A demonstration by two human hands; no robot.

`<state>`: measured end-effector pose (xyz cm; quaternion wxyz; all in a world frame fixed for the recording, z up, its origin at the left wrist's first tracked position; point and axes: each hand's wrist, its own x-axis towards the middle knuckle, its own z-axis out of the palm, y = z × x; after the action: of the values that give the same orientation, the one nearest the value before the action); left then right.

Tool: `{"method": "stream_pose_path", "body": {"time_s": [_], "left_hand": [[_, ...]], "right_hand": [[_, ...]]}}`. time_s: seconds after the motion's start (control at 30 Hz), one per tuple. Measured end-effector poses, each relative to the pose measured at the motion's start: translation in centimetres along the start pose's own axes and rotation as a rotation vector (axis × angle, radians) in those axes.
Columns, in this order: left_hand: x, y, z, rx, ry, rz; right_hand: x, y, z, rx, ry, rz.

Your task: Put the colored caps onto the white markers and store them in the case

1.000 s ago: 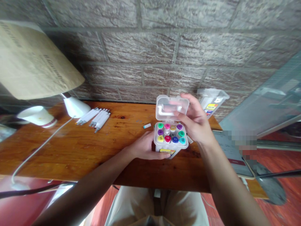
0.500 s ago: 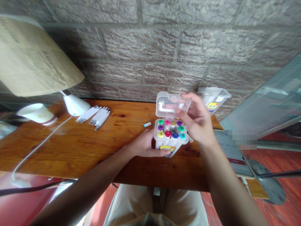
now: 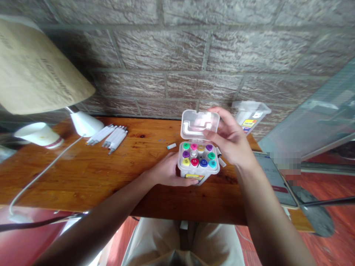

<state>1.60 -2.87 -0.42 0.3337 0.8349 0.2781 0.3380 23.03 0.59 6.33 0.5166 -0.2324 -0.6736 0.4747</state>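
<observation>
A clear plastic marker box (image 3: 198, 171) is held upright near the table's front, filled with several markers whose coloured, numbered cap ends (image 3: 194, 162) face up. One white marker (image 3: 193, 153) among them shows no coloured cap end. My left hand (image 3: 169, 171) is wrapped round the box's left side, its thumb across the yellow label. The hinged lid (image 3: 200, 125) stands raised at the back. With thumb and fingers, my right hand (image 3: 229, 138) pinches the lid's right edge. A loose white cap with a blue end (image 3: 171, 146) lies on the table behind my left hand.
Two groups of white markers (image 3: 115, 138) lie at the left by the lamp (image 3: 83, 123). Beyond them stands a paper cup (image 3: 39, 135). A second clear box (image 3: 251, 114) is at the back right, a tablet (image 3: 273, 177) along the right edge. Small caps (image 3: 222, 162) lie beside the held box.
The lid has tilted farther back, with my right hand still on it. The view has shifted slightly, and my left hand keeps its hold on the box.
</observation>
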Motion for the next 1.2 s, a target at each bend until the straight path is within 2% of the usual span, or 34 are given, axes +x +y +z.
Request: {"method": "stream_pose_path", "body": {"time_s": [0.1,0.2,0.33,0.57,0.77,0.9,1.1,1.2], "left_hand": [[0.0,0.0,0.0,0.013,0.014,-0.026],[0.0,0.0,0.0,0.004,0.008,-0.022],[-0.1,0.0,0.0,-0.019,0.006,-0.052],[0.0,0.0,0.2,-0.082,0.052,-0.073],[0.0,-0.1,0.0,-0.008,0.034,-0.016],[0.0,-0.1,0.0,-0.001,0.035,-0.017],[0.1,0.0,0.3,-0.049,0.107,-0.067],[0.1,0.1,0.3,-0.066,0.101,-0.072]], "right_hand": [[0.0,0.2,-0.2,0.046,-0.017,0.085],[0.0,0.0,-0.2,0.04,-0.02,0.091],[-0.1,-0.4,0.0,-0.031,-0.008,-0.01],[-0.5,-0.2,0.5,-0.122,0.095,-0.195],[-0.6,-0.3,0.4,-0.043,0.072,-0.119],[-0.6,-0.1,0.4,0.004,0.065,-0.129],[-0.4,-0.4,0.8,-0.001,-0.037,-0.176],[-0.5,-0.7,1.0,-0.002,-0.048,-0.172]]}}
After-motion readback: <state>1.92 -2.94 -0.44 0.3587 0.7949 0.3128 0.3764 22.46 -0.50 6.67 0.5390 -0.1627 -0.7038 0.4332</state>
